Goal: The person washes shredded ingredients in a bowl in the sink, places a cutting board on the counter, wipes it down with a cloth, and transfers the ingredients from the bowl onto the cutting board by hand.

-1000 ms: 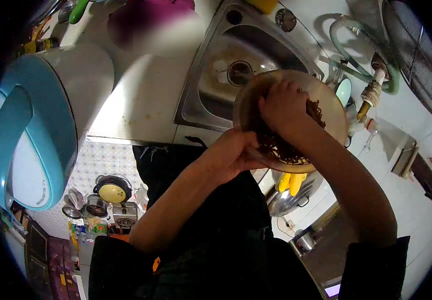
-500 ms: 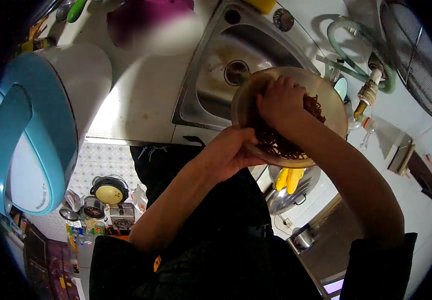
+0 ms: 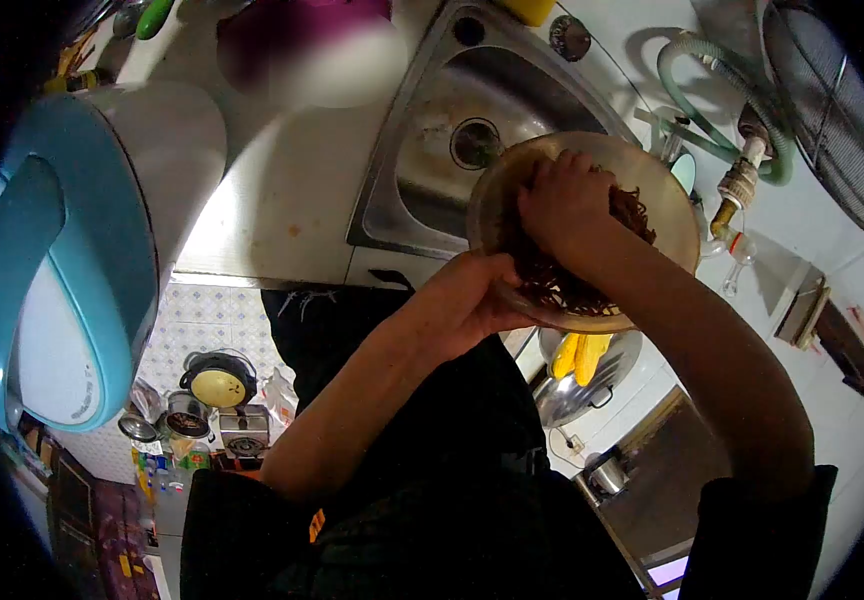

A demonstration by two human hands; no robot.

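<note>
A wide, pale, translucent bowl (image 3: 674, 205) is held tilted over the near right corner of the steel sink (image 3: 430, 190). My left hand (image 3: 477, 305) grips its near left rim, thumb over the edge and fingers beneath. Dark brown, thin, noodle-like strands (image 3: 562, 288) are heaped inside; their exact kind I cannot make out. Down in the bowl, my right hand (image 3: 564, 203) rests on the heap with its fingers bent and close together over the strands. The fingertips are partly hidden among them.
Left on the counter stands a large white container with a blue lid (image 3: 77, 220). A hose and tap (image 3: 737, 185) are at the sink's right, with a mesh strainer (image 3: 832, 110) beyond. Yellow gloves (image 3: 580, 355) hang below the bowl. Pots (image 3: 219, 385) stand on the floor.
The bowl and both hands have shifted very slightly to the right in view. My right hand stays on the strands, and the left keeps its hold on the rim.
</note>
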